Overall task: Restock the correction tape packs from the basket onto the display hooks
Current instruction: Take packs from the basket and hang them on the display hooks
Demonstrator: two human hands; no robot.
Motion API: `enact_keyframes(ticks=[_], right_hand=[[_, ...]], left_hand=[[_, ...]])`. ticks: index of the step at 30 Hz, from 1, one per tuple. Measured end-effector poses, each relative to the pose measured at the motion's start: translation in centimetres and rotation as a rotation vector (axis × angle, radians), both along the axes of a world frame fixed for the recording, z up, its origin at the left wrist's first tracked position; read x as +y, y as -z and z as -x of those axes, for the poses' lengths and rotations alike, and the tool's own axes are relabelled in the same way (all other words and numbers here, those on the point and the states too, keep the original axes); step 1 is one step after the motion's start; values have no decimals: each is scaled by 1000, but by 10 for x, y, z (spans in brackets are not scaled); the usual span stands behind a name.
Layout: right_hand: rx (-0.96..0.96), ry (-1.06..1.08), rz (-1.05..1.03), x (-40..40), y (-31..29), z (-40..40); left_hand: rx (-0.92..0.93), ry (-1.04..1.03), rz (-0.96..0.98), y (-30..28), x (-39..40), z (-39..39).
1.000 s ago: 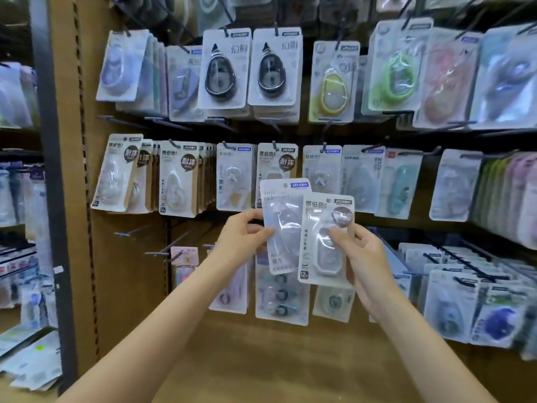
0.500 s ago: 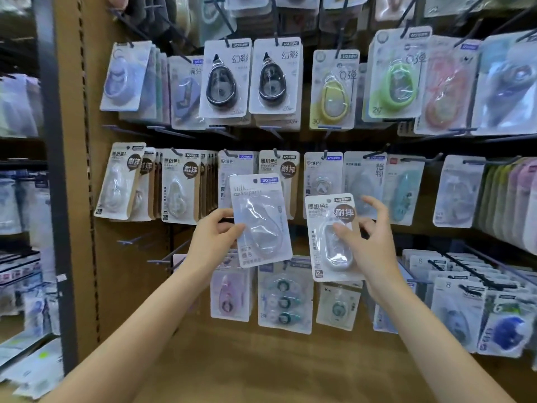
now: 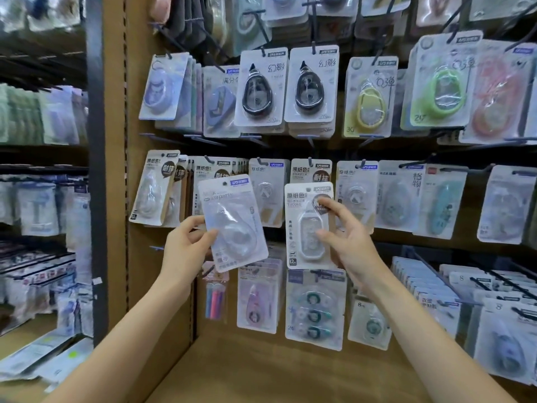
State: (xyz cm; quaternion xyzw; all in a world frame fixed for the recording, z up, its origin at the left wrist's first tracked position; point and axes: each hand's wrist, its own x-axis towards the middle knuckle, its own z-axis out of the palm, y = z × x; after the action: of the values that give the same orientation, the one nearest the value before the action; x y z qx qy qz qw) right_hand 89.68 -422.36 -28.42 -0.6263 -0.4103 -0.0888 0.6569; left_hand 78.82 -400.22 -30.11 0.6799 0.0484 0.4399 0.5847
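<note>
Facing a brown pegboard display wall [image 3: 290, 370] hung with rows of blister packs on dark hooks, a person holds one correction tape pack in each of the two hands. To the left, past a dark upright post [image 3: 96, 170], further shelves of packaged stationery run back into the shop. The left hand [image 3: 186, 248] grips a clear-fronted pack [image 3: 232, 222] by its lower left edge, tilted, with a blue brand tag at its top. The right hand [image 3: 351, 242] pinches a white pack [image 3: 309, 225] between thumb and fingers, upright, just in front of the middle row; it reads "原纸色" and "12m". Above hang two black tape packs [image 3: 286, 88] printed "幻影"; a yellow one shows "30".
</note>
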Motion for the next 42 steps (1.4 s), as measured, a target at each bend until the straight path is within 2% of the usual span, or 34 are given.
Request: enact_keyframes(ticks=[2,4,8,12,15,20,25,31,33,36,38,40,42], right_hand=[[-117,169,118,9,-1,-4],[-311,313,241,22,-4,-4],[-476,302,264,59,-26,1],[-441,311,217,93,-52,-2],[-414,328,122,100,-46,1],[-368,583,-156,73,-30,-5],[-267,528,9,53,-44,-8],[-259,517,79,39,-55,-8],[-329,588,168,36,-55,-8],[-634,912,461,30,-54,-9],[-711,999,534,28,-57,-11],[-646,958,541,28,-57,-14],[-472,810,508,31,-53,-17]], left_hand=[[-18,-56,45,2,9,4],[-21,-82,77,4,17,8],[-13,-85,90,6,28,12],[-9,-85,94,9,35,14],[-12,-73,92,11,37,15],[-19,-46,80,12,35,14],[-32,-9,71,10,22,6],[-36,45,49,5,8,1],[-37,56,59,4,6,1],[-23,66,52,4,4,2],[-22,79,45,4,4,2],[-19,89,50,5,3,1],[-11,90,52,6,2,-1]])
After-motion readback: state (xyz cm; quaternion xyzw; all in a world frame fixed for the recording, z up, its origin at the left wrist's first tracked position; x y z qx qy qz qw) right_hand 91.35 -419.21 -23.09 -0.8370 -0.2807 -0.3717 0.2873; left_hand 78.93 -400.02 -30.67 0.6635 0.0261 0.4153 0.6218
